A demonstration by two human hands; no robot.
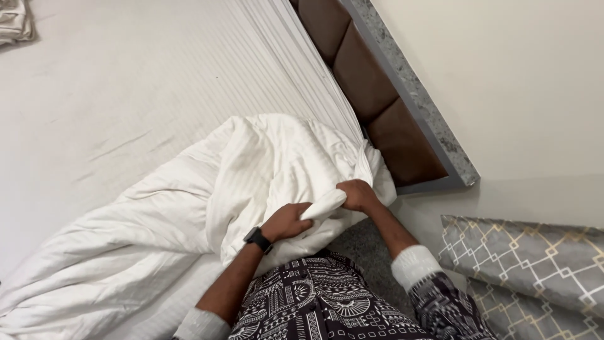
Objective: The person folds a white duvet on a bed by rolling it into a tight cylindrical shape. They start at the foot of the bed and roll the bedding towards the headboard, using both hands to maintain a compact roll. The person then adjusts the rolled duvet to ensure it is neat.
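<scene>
A bulky white striped duvet (189, 208) lies bunched across the near corner of a bed with a white striped sheet (126, 82). My left hand (286, 221), with a black watch on its wrist, is closed on a rolled edge of the duvet. My right hand (357, 194) grips the same rolled edge a little farther right, near the bed's corner by the headboard. Both hands are close together, almost touching. My patterned black-and-white clothing fills the bottom of the view.
A brown padded headboard (371, 94) with a grey speckled frame (415, 94) runs diagonally along the cream wall. A grey curtain with a gold lattice pattern (535, 264) hangs at the lower right. Folded white cloth (14, 22) lies at the far top left.
</scene>
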